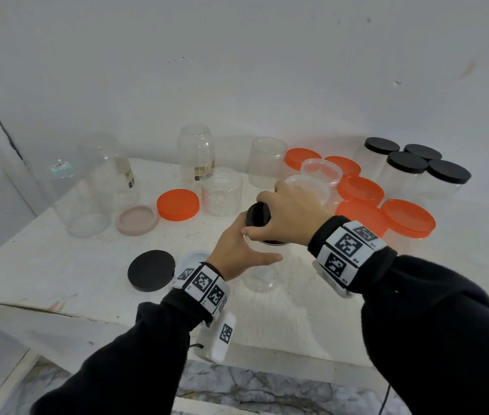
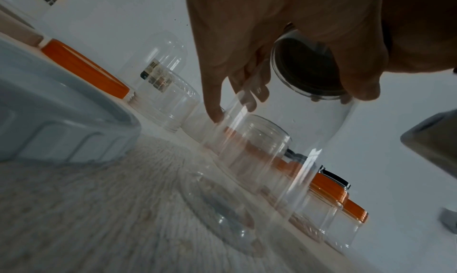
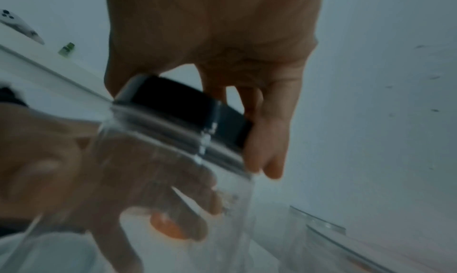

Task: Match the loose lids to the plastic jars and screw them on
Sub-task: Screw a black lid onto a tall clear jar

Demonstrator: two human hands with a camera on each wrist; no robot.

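A clear plastic jar (image 1: 259,278) stands on the white table (image 1: 57,265) near its front edge. My left hand (image 1: 247,248) grips the jar's upper body, thumb stretched across its near side. My right hand (image 1: 262,220) comes down from above and grips the black lid (image 1: 257,215) on the jar's mouth; the lid sits tilted. In the left wrist view the jar (image 2: 284,140) rises from the table with the lid (image 2: 309,69) seen from below. In the right wrist view my fingers (image 3: 267,150) wrap the black lid (image 3: 188,111).
A loose black lid (image 1: 151,271) and a pale lid (image 1: 196,256) lie left of my left wrist. An orange lid (image 1: 178,204) and a beige lid (image 1: 137,220) lie further back among open clear jars (image 1: 222,191). Orange-lidded jars (image 1: 360,190) and black-lidded jars (image 1: 406,164) crowd the right.
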